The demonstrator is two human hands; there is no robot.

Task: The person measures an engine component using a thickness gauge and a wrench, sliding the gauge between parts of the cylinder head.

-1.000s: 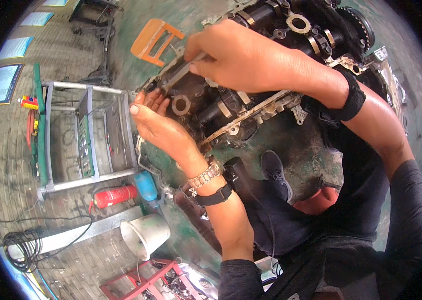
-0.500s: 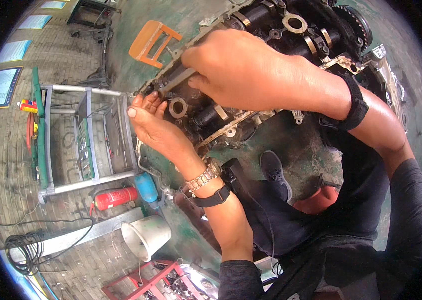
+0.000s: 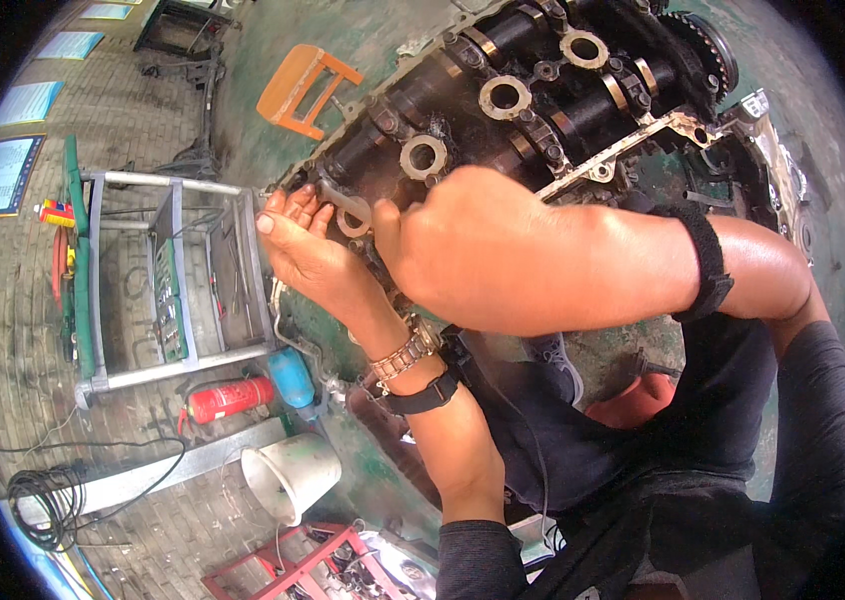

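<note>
Head view: the right hand (image 3: 503,255) is gripping a grey metal tool (image 3: 346,206) (blurred), which is extending over the left end of the engine (image 3: 463,115). The left hand (image 3: 311,250), fingers curled, is sitting beside its far end; grip cannot be confirmed.

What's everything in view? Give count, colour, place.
Cylinder head: one, black, top centre
Wrench-like tool: one, grey, between hands
Stool: one, orange, upper left
Posted sheets: four, bluish, upper left
Shelved cart: one, grey, left
Fire extinguisher: one, red, lower left
Canister: one, blue, beside extinguisher
Bucket: one, whitish, lower left
Cable coil: one, black, lower left
Metal frame: one, red, bottom
Wristbands: two, black, wrists
Left hand: one, bare, by tool
Right hand: one, bare, at tool
</note>
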